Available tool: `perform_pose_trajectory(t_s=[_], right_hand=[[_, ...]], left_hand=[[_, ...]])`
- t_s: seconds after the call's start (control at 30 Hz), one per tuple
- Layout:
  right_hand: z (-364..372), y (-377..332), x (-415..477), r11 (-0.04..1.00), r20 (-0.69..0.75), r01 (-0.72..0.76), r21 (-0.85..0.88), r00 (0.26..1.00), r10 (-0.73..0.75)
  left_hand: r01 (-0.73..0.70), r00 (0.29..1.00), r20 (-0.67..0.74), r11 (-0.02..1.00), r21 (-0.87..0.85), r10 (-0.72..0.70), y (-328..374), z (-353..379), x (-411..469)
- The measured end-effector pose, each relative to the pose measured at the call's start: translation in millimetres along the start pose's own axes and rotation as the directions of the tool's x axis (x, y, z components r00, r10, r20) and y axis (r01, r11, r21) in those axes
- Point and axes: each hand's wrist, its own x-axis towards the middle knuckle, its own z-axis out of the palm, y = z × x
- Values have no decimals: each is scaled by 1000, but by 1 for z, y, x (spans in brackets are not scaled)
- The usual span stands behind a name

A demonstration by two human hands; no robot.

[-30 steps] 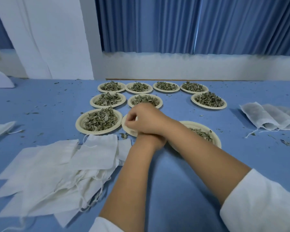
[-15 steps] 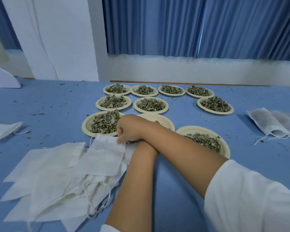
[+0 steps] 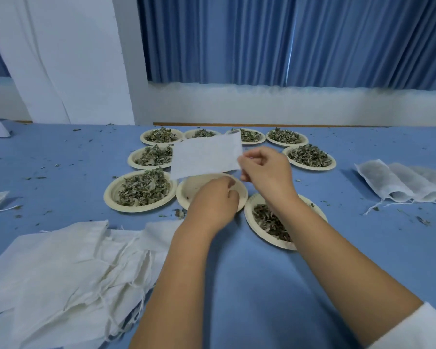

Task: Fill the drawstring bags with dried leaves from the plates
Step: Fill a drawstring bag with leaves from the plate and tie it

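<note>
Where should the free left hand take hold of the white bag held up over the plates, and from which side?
Probably its lower edge, close to where the right hand pinches the right end, coming from below, where the left hand hovers. The white bag sticks out leftwards as a flat, thin sheet, so only edges offer a pinch. Its mouth cannot be made out.
</note>
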Motion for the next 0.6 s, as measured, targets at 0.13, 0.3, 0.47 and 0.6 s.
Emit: perform_pose_trajectory(t_s=[0.13, 0.3, 0.47, 0.6], right_hand=[[-26, 27, -8, 991, -40, -128, -44, 991, 126], [-27, 38, -12, 986, -9, -111, -128, 994, 110], [-23, 36, -20, 966, 91, 36, -257, 996, -13], [-25, 35, -27, 971, 217, 77, -226, 976, -26]], left_hand=[[-37, 998, -55, 998, -59, 33, 6, -1, -4], [17, 974, -222, 991, -130, -45, 9, 6, -5], [184, 960, -155, 942, -281, -233, 10, 13, -2], [240, 948, -67, 841, -485, -310, 13, 18, -1]])
